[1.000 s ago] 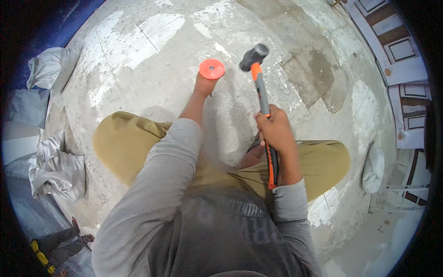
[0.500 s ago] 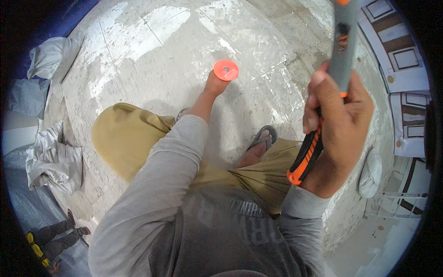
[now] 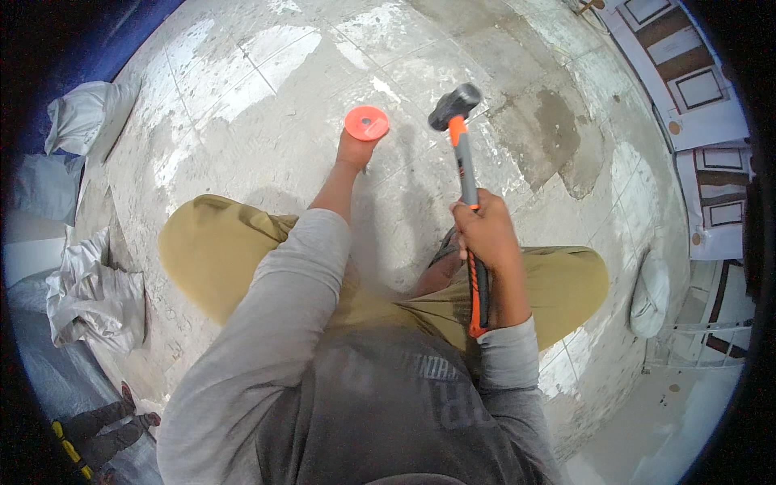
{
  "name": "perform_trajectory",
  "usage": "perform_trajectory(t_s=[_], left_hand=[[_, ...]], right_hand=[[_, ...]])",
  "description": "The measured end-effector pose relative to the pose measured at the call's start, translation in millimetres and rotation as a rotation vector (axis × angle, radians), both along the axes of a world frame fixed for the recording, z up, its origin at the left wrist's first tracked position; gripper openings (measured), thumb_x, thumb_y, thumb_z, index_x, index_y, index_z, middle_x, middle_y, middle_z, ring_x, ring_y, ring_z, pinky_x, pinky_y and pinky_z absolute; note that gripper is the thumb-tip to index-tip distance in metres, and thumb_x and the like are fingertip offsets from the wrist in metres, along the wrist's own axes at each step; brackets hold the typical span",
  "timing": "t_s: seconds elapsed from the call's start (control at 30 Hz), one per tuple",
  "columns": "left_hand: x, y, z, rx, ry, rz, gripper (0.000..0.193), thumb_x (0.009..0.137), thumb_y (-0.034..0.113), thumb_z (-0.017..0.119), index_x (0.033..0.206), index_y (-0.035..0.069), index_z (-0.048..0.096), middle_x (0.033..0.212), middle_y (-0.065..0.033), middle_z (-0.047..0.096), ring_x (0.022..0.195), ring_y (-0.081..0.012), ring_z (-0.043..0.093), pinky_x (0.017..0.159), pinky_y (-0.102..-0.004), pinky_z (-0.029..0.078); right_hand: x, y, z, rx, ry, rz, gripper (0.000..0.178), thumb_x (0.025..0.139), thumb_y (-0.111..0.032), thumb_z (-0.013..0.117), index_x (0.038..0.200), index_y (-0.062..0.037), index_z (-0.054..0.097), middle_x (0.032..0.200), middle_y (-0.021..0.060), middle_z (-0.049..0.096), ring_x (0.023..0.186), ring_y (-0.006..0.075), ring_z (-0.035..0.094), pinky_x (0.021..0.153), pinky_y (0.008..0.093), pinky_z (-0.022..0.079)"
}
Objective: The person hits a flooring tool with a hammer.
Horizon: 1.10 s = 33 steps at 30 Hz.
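Note:
My left hand [image 3: 356, 152] is wrapped round a chisel whose round orange guard [image 3: 356, 121] hides most of the fingers. The grey metal end shows in the middle of the guard; the blade is mostly hidden below my hand, over the floor [image 3: 267, 121]. In my right hand [image 3: 490, 229] is a club hammer [image 3: 464, 162] with a dark steel head and a grey, black and orange handle. Its head is raised to the right of the guard, apart from it. My fingers close round the handle's middle, and the butt reaches down by my wrist.
The tiled floor is patchy, with a broken, darker area [image 3: 558, 137] at the right. White sacks [image 3: 93, 295] lie along the left, and another sack [image 3: 649, 295] at the right. Another person's legs [image 3: 105, 428] show at lower left. Panelled doors [image 3: 695, 89] stand at far right.
My right hand has swung the hammer down and to the left, bringing its head into view near the guard. In the picture, my left hand and the chisel sit slightly further left.

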<state>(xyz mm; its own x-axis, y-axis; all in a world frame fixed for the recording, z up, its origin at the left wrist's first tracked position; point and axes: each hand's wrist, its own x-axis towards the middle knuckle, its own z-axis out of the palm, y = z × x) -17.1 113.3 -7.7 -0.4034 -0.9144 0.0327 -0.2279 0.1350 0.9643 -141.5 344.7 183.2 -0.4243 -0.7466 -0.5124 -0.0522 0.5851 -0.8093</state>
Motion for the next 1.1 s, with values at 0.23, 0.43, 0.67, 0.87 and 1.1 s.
perform_trajectory(t_s=[0.23,0.43,0.67,0.87,1.1], left_hand=[[-14,-15,16,-0.094,0.026,0.058,0.035,0.078,0.019,0.077,0.107,0.004,0.062,0.104,-0.0061,0.064,0.098,-0.0181,0.06,0.087,-0.0334,0.047],[-25,-3,-1,-0.046,0.071,0.013,0.038,0.078,0.021,0.077,0.109,0.004,0.062,0.105,-0.0074,0.064,0.1,-0.0199,0.06,0.088,-0.034,0.047],[-38,0,-27,-0.067,-0.008,-0.081,0.038,0.08,0.023,0.076,0.111,0.005,0.062,0.109,-0.0087,0.065,0.103,-0.0216,0.06,0.089,-0.0347,0.047],[-19,-3,-36,-0.14,-0.071,-0.053,0.037,0.081,0.022,0.075,0.111,0.005,0.062,0.11,-0.0089,0.065,0.103,-0.0217,0.06,0.089,-0.0358,0.047],[-28,1,-23,-0.219,0.065,-0.098,0.033,0.081,0.022,0.074,0.108,0.006,0.064,0.11,-0.01,0.066,0.103,-0.0232,0.062,0.087,-0.0352,0.048]], right_hand=[[-1,2,50,-0.185,-0.012,-0.069,0.016,0.089,-0.014,0.06,0.09,0.0003,0.054,0.061,0.0037,0.053,0.041,0.01,0.049,0.037,0.0266,0.041],[13,-9,97,-0.293,0.033,-0.085,0.014,0.088,-0.013,0.062,0.091,-0.0001,0.056,0.058,0.0011,0.052,0.041,0.008,0.047,0.037,0.0253,0.038],[18,-26,172,-0.774,0.36,-0.238,0.015,0.09,-0.015,0.063,0.093,-0.0016,0.057,0.059,0.0,0.051,0.04,0.0051,0.043,0.036,0.0214,0.033],[19,-52,93,-0.7,0.532,-0.082,0.018,0.086,-0.016,0.065,0.091,0.0,0.059,0.071,0.016,0.061,0.06,0.0262,0.058,0.055,0.0361,0.046],[4,-13,-18,0.043,0.216,0.147,0.022,0.085,-0.014,0.058,0.085,0.0074,0.053,0.068,0.0216,0.059,0.059,0.0352,0.063,0.056,0.0444,0.05]])
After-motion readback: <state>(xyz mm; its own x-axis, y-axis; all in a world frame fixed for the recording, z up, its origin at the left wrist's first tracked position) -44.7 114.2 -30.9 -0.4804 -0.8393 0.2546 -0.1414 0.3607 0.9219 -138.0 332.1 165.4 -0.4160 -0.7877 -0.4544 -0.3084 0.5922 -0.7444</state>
